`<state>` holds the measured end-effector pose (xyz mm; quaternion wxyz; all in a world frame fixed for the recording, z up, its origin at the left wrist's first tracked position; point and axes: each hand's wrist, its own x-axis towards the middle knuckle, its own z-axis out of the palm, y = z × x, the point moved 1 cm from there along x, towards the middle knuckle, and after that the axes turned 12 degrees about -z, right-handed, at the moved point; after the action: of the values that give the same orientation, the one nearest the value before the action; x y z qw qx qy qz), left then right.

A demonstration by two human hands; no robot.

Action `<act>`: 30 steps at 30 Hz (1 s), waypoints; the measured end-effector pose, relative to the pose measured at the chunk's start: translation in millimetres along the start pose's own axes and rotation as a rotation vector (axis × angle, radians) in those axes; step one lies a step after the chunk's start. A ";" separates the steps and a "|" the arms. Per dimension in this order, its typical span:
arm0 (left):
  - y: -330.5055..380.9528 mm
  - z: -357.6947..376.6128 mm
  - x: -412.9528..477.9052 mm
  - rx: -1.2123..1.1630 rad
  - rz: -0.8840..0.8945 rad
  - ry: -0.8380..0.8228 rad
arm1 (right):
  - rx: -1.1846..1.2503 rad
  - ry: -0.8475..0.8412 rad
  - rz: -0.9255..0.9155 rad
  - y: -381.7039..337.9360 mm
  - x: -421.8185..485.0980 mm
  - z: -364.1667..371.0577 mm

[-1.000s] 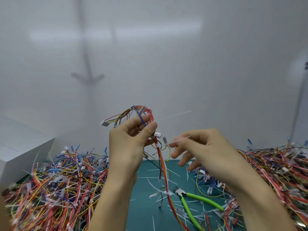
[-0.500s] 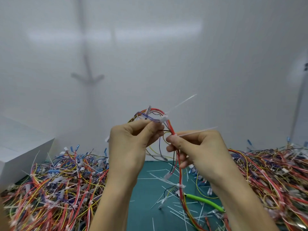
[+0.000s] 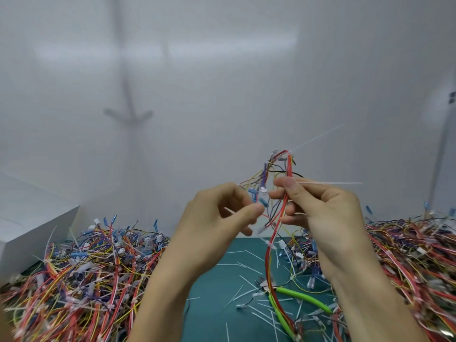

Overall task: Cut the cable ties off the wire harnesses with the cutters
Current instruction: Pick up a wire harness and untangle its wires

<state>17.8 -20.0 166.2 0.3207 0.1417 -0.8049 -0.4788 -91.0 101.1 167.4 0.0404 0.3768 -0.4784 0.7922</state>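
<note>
A person held a wire harness up at chest height over a green cutting mat. The right hand pinched its red wires between thumb and forefinger. The left hand, fingers curled, appeared to grip a thinner branch of the same bundle beside some blue terminals, though exactly what it pinched was hard to make out. One white cable tie stuck out sideways from the right fingertips, and a second tie tail angled up from the top loop of the harness.

The green-handled cutters lay untouched on the mat below, with the hanging end of the harness draped across them and snipped tie ends scattered around. Heaps of harnesses sat to the left and right, and a white box stood at the far left.

The harness looked light and limp, likely to flop and tangle unless kept taut between two grips. The ties seemed stiff, thin and springy. The wires were probably best held just beside a tie's locking head, so that the blades would meet plastic rather than insulation. One hand would have to let go to fetch the cutters
</note>
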 end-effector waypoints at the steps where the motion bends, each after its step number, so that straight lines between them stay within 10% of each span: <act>1: -1.3 1.4 0.1 0.083 0.002 -0.023 | 0.005 0.011 -0.005 0.1 0.5 -0.6; 10: -11.0 17.5 0.3 0.360 -0.002 -0.117 | 0.051 -0.010 -0.081 -3.8 0.5 -0.8; 30: -40.5 29.2 18.8 -0.072 -0.292 0.055 | 0.114 -0.100 -0.310 -13.6 -2.7 5.7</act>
<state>-18.6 -30.5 128.7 0.2744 0.2590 -0.7489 -0.5448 -80.1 104.7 177.0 0.1165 0.4867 -0.3704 0.7825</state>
